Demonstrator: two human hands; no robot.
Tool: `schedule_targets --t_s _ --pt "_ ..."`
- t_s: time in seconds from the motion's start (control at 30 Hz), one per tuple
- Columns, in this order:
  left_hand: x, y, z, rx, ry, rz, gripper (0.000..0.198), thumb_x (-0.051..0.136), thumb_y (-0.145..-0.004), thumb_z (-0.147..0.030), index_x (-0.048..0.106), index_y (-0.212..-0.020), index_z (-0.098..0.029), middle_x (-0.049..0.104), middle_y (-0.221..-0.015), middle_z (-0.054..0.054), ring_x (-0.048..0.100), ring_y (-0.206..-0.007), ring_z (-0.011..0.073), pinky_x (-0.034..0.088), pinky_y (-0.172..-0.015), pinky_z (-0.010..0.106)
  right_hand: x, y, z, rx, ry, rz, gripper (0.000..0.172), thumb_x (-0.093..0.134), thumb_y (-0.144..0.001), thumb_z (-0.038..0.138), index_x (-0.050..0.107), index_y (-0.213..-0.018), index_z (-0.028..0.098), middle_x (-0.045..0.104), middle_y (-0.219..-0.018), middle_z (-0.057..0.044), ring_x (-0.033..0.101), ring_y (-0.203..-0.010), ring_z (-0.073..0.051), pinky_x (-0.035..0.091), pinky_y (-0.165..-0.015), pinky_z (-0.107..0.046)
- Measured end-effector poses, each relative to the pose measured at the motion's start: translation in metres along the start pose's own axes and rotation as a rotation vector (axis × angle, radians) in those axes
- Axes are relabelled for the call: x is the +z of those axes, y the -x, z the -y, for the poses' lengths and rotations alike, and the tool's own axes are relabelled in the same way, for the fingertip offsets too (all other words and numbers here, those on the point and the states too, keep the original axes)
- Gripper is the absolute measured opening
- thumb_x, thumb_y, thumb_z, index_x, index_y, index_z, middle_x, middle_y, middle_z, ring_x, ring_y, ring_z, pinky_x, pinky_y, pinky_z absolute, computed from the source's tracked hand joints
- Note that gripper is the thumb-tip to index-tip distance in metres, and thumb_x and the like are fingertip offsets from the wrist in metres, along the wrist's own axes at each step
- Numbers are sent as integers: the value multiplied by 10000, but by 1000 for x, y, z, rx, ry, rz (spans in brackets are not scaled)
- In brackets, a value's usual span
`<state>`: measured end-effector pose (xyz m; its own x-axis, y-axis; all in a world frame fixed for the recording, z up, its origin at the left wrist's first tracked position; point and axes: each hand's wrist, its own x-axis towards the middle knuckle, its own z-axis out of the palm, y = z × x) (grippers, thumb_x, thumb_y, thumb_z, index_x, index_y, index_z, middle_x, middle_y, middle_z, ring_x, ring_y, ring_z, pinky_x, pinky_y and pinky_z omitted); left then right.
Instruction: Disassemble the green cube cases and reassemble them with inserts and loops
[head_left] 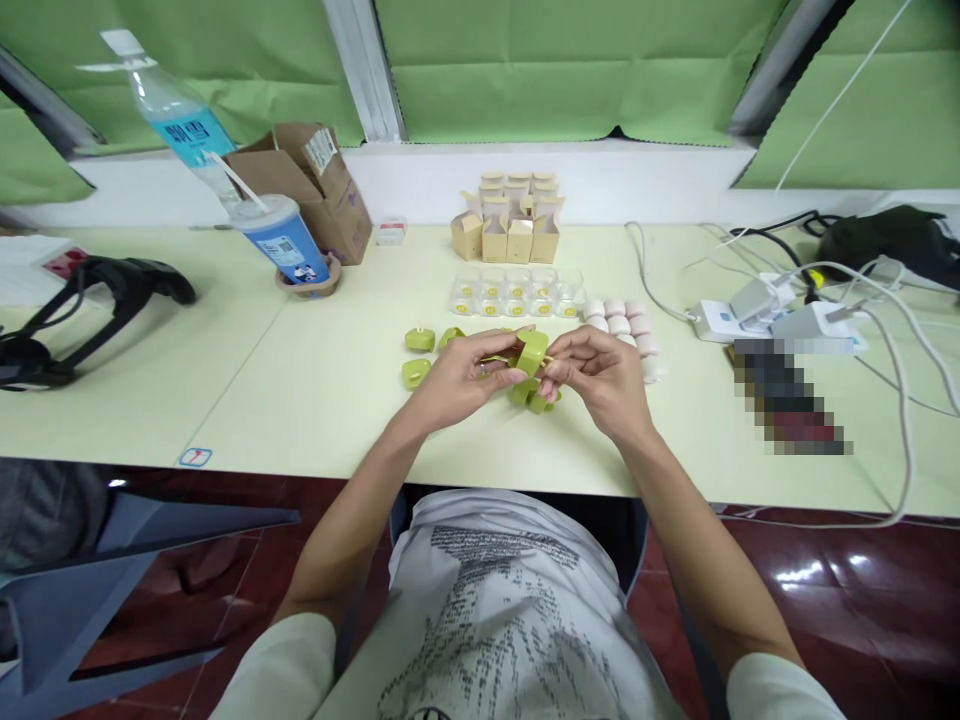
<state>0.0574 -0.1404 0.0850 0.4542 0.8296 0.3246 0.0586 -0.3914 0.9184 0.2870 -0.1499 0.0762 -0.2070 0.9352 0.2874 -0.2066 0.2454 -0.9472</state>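
Above the pale table [300,420], your left hand [466,378] grips a green piece [533,352], likely light, stiff, best rim-held, your right hand [600,375] pinching a yellowish stick [549,361].

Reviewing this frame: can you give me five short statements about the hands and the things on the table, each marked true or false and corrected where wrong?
1. The left hand holds a green piece. True.
2. The right hand lies flat on the table. False: the right hand is raised, fingertips close to the green piece.
3. The blue cup stands right of the small boxes. False: it stands left of them.
4. Clear containers sit nearer the person than the small boxes. True.
5. The water bottle has a red label. False: its label is blue.
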Motion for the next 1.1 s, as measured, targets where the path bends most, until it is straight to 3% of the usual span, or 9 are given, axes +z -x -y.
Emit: schedule_targets --t_s 0.33,0.47,0.53,0.63,0.73,0.87,0.97,1.1 --pt "0 -1 -6 -49 6 46 510 919 -931 -638 889 -1123 -166 850 -1167 118 778 -1147 268 627 -1060 405 4 0 -6 40 -88 -53 492 1162 -636 445 759 -838 247 740 -678 27 678 -545 -137 609 -514 -259" --pt "0 0 -6 -64 -14 96 515 884 -966 -647 893 -1148 -165 848 -1120 110 778 -1129 275 620 -1038 402 -1 -3 -11 61 -116 -93 622 1187 -539 374 756 -979 293 734 -892 33 693 -733 -161 577 -475 -232" --pt "2 1 -7 -66 12 121 499 840 -1012 -639 884 -1198 -178 855 -1169 112 784 -1159 276 615 -1065 406 -2 -3 -11 68 -93 -56 640 1165 -600 438 779 -1096 318 749 -1048 3 718 -845 -190 604 -492 -251" --pt "8 1 -7 -43 61 115 510 768 -1069 -639 844 -1297 -190 842 -1297 124 787 -1217 269 615 -1096 399 3 1 -10 62 -65 -24 527 1064 -790 555 806 -1184 319 790 -1194 -44 746 -931 -208 646 -567 -274" --pt "16 1 -6 -64 65 61 565 785 -1055 -636 783 -1384 -177 827 -1310 135 800 -1167 259 642 -1026 376 12 4 -11 151 -149 -25 555 1044 -822 591 801 -1235 311 835 -1171 -43 779 -927 -210 710 -692 -321" --pt "20 3 -7 -51 -152 -70 485 688 -1121 -567 759 -1383 -165 836 -1157 104 786 -1058 249 629 -962 367 21 3 -14 326 -388 -16 558 920 -912 728 776 -1188 265 872 -1121 -76 844 -1039 -268 765 -911 -434" --pt "18 6 -7 -15 -283 -97 485 618 -1160 -552 730 -1461 -189 816 -1290 134 772 -1200 288 615 -1079 426 19 1 -15 393 -492 -35 491 842 -974 704 741 -1147 256 883 -1105 -98 864 -1092 -288 767 -986 -461" --pt "20 8 1 52 -404 -189 511 561 -1188 -580 654 -1579 -264 680 -1499 160 680 -1436 296 537 -1272 489 10 -3 -11 370 -474 -31 411 870 -944 607 705 -1092 261 875 -1072 -115 868 -1133 -312 772 -1009 -474"
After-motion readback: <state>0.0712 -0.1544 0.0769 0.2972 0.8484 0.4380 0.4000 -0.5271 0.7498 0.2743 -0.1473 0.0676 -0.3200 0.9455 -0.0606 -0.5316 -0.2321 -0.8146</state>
